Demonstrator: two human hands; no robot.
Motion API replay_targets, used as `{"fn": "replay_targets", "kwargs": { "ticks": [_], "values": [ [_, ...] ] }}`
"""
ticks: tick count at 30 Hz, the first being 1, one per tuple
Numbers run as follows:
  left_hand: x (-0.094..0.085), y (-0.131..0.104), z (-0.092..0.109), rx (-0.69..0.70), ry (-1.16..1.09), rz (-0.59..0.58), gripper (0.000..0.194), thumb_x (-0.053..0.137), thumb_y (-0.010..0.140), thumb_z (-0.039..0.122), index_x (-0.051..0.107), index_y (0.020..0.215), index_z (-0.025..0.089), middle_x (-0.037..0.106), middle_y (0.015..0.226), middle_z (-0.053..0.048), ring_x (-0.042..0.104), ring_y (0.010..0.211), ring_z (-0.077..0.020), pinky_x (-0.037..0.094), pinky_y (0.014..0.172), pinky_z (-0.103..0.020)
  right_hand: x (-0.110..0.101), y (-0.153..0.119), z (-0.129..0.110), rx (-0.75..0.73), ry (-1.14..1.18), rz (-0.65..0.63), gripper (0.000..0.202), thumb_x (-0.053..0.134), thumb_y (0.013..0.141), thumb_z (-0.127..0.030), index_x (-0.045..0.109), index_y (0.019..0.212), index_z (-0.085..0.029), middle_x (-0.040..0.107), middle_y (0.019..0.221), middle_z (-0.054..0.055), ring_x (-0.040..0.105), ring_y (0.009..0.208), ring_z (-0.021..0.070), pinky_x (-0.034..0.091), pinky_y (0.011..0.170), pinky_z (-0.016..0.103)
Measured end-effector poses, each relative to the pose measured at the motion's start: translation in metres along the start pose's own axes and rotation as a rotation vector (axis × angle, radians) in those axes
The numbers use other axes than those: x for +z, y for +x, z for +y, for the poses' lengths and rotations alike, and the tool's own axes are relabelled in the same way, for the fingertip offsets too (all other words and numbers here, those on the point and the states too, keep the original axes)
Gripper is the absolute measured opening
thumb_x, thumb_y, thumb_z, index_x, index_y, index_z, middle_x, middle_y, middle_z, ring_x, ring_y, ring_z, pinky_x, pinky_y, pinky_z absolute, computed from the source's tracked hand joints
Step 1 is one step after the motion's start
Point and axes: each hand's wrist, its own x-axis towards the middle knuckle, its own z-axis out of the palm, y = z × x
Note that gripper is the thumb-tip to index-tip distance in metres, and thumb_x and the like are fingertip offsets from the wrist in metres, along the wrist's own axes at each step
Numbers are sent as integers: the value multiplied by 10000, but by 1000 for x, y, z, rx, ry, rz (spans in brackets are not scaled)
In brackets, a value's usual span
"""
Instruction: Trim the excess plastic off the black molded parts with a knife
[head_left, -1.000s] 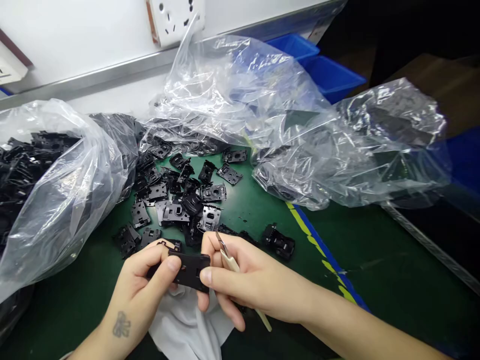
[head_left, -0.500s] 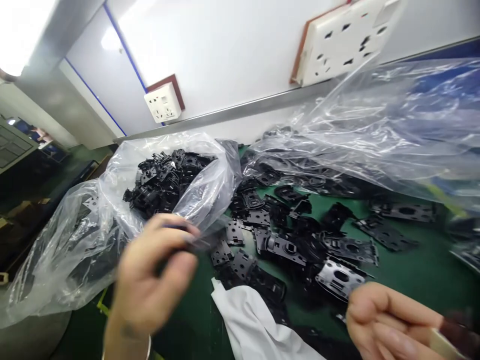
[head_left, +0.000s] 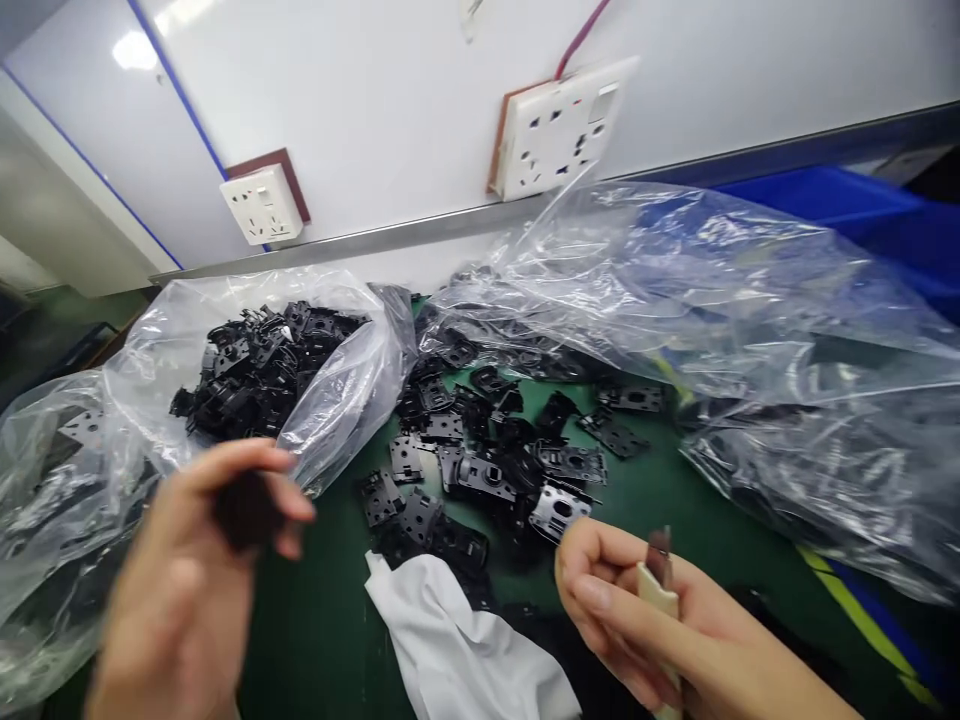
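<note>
Fingers curled, my left hand (head_left: 180, 580) is raised in front of the open plastic bag and holds a dark, blurred part (head_left: 247, 508) whose kind I cannot make out. My right hand (head_left: 622, 600) is closed around a small knife (head_left: 658, 595) with a cream handle and a short brownish blade pointing up. Just beyond its fingertips lies a shiny black plate with an oval hole (head_left: 559, 510). Loose black moulded parts (head_left: 480, 475) are heaped between the hands. The clear bag (head_left: 352, 400) at left holds many more black parts (head_left: 262, 370).
A white cloth (head_left: 465, 640) lies at the front of the green table (head_left: 322, 600). Another clear bag (head_left: 720, 290) spreads across the right side, with a blue bin (head_left: 825, 195) behind it. Two wall sockets (head_left: 266, 205) (head_left: 559, 135) are on the white panel at the back.
The view has turned to the right. My left hand has drawn back from the bag's edge, and the dark part shows in it. The knife in my right hand has come more into view.
</note>
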Motion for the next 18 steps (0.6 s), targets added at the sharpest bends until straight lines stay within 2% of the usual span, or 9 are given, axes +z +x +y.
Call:
{"fn": "replay_targets", "kwargs": {
  "ticks": [1, 2, 4, 5, 7, 10, 15, 18],
  "values": [
    [19, -3, -5, -204, -145, -204, 457, 602, 811, 535, 637, 1184, 274, 588, 1123, -66, 572, 894, -223, 516, 681, -281, -1, 0, -1, 10, -7, -14, 490, 724, 736, -596, 475, 652, -182, 465, 538, -49, 337, 411, 53, 197, 421, 209],
    [36, -7, -10, -361, -292, -301, 428, 549, 858, 514, 642, 1186, 255, 589, 1117, -79, 577, 898, -220, 516, 689, -288, -2, 1, -1, 23, -8, -39, 480, 726, 739, -585, 481, 668, -179, 487, 545, -47, 356, 406, 50, 199, 411, 199],
    [60, -11, -21, -589, -504, -445, 426, 524, 895, 478, 619, 1230, 233, 594, 1111, -106, 588, 917, -234, 525, 691, -316, -5, 1, 0, 48, 16, -79, 468, 720, 744, -584, 490, 710, -177, 531, 568, -37, 383, 394, 45, 201, 386, 180],
    [68, -13, -26, -647, -574, -472, 444, 515, 903, 478, 596, 1262, 229, 599, 1114, -120, 594, 937, -249, 532, 697, -336, -6, 1, 1, 54, 30, -90, 464, 710, 752, -584, 493, 725, -175, 546, 575, -34, 389, 387, 43, 205, 376, 174],
    [76, -13, -33, -702, -652, -504, 483, 495, 920, 465, 519, 1344, 233, 600, 1156, -140, 596, 1009, -286, 542, 751, -393, -7, 1, 4, 55, 50, -113, 447, 692, 772, -573, 496, 740, -173, 556, 574, -34, 400, 377, 39, 226, 366, 164],
    [76, -12, -38, -760, -713, -512, 509, 422, 954, 464, 442, 1406, 229, 607, 1199, -148, 579, 1113, -326, 521, 865, -463, -8, 0, 6, 45, 57, -127, 403, 677, 804, -530, 499, 766, -170, 562, 579, -40, 422, 388, 38, 256, 370, 151],
    [73, -11, -35, -842, -702, -498, 437, 494, 950, 290, 478, 1375, 191, 635, 1216, -155, 593, 1148, -329, 525, 911, -456, -8, -1, 4, 61, 53, -112, 395, 664, 809, -528, 502, 782, -170, 565, 588, -40, 418, 388, 36, 229, 367, 150],
    [73, -10, -34, -884, -719, -481, 440, 500, 948, 248, 463, 1379, 167, 637, 1229, -172, 595, 1155, -341, 527, 924, -461, -8, 1, 4, 57, 64, -119, 400, 676, 794, -529, 499, 771, -171, 553, 579, -46, 413, 391, 38, 250, 380, 154]
  ]
}}
